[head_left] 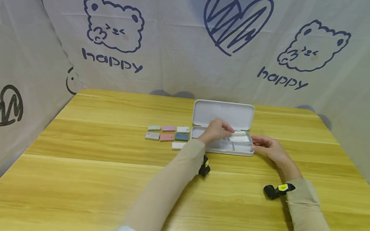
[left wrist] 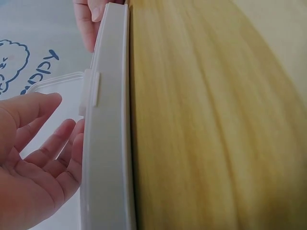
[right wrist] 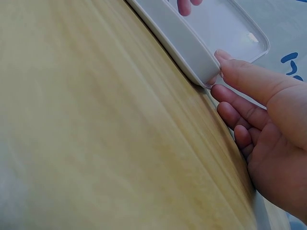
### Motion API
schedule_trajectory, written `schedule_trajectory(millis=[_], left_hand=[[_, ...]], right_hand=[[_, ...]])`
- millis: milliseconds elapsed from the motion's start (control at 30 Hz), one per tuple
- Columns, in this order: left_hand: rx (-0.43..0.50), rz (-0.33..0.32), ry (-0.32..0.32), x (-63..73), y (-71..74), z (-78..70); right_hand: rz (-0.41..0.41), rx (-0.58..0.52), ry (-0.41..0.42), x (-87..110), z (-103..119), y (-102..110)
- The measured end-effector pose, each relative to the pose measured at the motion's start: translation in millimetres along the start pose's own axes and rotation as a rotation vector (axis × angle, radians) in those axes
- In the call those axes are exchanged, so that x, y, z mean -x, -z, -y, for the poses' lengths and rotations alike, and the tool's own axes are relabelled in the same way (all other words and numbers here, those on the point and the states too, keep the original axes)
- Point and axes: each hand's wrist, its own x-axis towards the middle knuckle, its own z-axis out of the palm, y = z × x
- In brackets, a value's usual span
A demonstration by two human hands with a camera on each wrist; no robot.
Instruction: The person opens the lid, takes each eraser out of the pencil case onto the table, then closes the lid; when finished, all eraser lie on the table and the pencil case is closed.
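An open white plastic case (head_left: 221, 151) with inner compartments lies on the table, its hinged lid (head_left: 224, 114) raised behind. My left hand (head_left: 217, 130) is over the case, fingers near a small white block (head_left: 238, 134) in the right rear compartment. In the left wrist view, the left thumb and fingers (left wrist: 69, 158) stand apart with nothing visible between them, behind the case's front wall (left wrist: 108, 124). My right hand (head_left: 270, 149) pinches the right end of the case. The right wrist view shows its thumb (right wrist: 240, 72) at the rim and fingers low against the outer side.
Left of the case lie small flat blocks in rows: green (head_left: 154, 128), purple (head_left: 168, 128), white (head_left: 182, 129), grey (head_left: 152, 136), pink (head_left: 166, 137) and blue (head_left: 182, 137). Another white block (head_left: 178, 146) is partly behind the left forearm. A cloth with drawings (head_left: 170, 40) hangs behind the table.
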Motion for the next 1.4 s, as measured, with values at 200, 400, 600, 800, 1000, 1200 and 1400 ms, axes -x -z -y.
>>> schedule_trajectory(millis=[200,400,600,800,1000,1200,1400], left_hand=[[-0.021,0.008,0.02,-2.5,-3.8,-0.6],[-0.08,0.026,0.014,-6.9,-6.0,1.5],[-0.129,0.028,-0.002,-8.7,-8.6,2.6],[-0.158,0.015,0.003,-8.6,-9.7,2.1],[-0.138,0.024,0.024,-7.8,-9.7,2.6],[-0.138,0.06,0.021,-7.4,-9.1,2.8],[-0.144,0.044,0.009,-7.2,-9.6,2.6]], right_hand=[[-0.002,0.009,-0.005,0.2,-0.5,0.0],[-0.007,0.017,-0.013,0.1,-0.4,-0.6],[-0.006,0.024,-0.02,0.1,-0.9,-0.1],[-0.003,0.017,-0.016,0.1,-0.9,0.1],[-0.001,0.01,-0.015,-0.1,0.1,0.3],[-0.002,0.012,-0.023,0.4,1.6,0.8],[-0.006,0.018,-0.022,0.6,0.9,0.5]])
